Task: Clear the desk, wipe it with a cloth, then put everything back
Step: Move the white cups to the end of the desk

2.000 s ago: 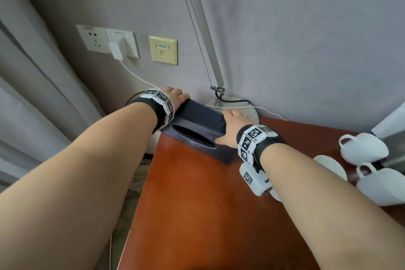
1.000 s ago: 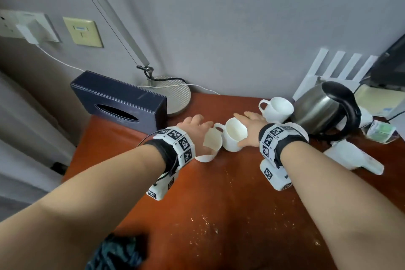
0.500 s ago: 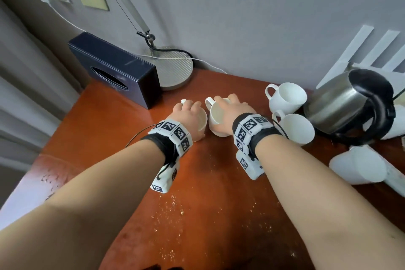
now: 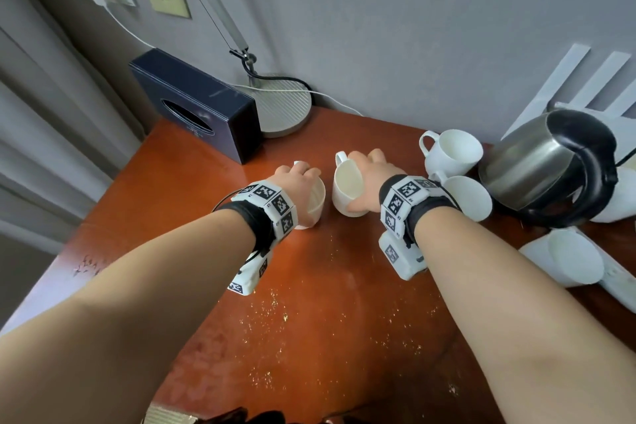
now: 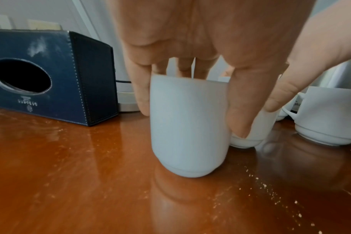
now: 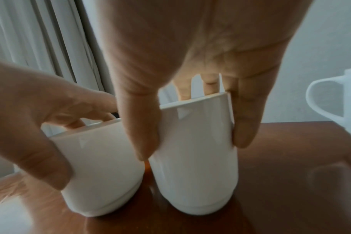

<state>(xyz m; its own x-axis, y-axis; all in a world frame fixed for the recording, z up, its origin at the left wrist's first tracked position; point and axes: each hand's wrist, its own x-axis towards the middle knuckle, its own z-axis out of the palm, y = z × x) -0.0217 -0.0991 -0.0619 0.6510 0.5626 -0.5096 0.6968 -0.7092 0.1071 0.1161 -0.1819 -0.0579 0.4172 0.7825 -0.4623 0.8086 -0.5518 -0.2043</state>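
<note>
Both hands grip white mugs from above, just in front of the dark tissue box (image 4: pixel 196 103) on the counter (image 4: pixel 309 320). The left hand (image 4: pixel 296 182) wraps fingers and thumb around its mug (image 5: pixel 188 125); the right hand (image 4: pixel 371 179) does the same on the neighbouring mug (image 6: pixel 194 152), farther from the tissue box, the two nearly touching. These look like glazed ceramic: stiff, smooth, probably slippery, and liable to chip if knocked together. A firm hold on the wall below the rim seems wise, or the handle (image 4: pixel 340 158).
</note>
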